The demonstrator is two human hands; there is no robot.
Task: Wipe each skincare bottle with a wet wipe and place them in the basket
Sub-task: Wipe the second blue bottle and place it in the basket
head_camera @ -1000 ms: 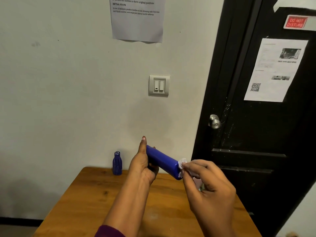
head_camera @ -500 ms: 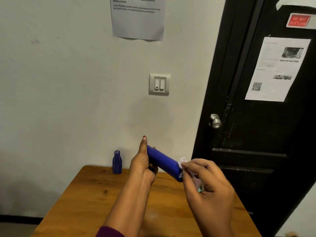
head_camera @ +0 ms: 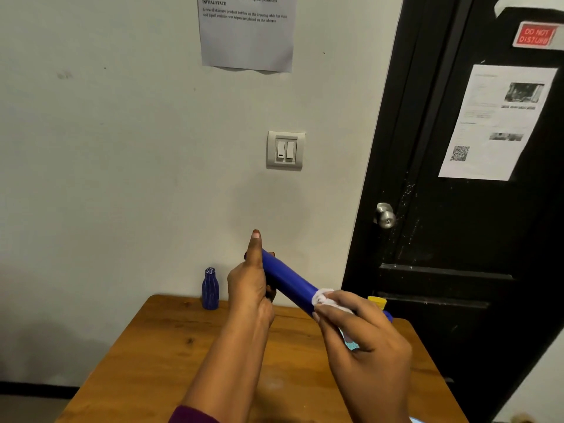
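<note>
Above the wooden tabletop [head_camera: 146,355], the left hand [head_camera: 250,282] grips a smooth blue cylindrical bottle [head_camera: 288,277], fingers curled round its far end. The right hand [head_camera: 363,340] pinches a crumpled white wipe [head_camera: 323,296] against its lower end. A small ribbed blue bottle [head_camera: 210,289] stands upright near the wall.

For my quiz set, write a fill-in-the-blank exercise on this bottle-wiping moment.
The right hand pinches a ____ wet wipe against the long blue bottle.
The left hand grips that bottle's other end, ____ the table.
The small blue bottle stands ____ by the wall.
Missing: white; above; upright.
</note>
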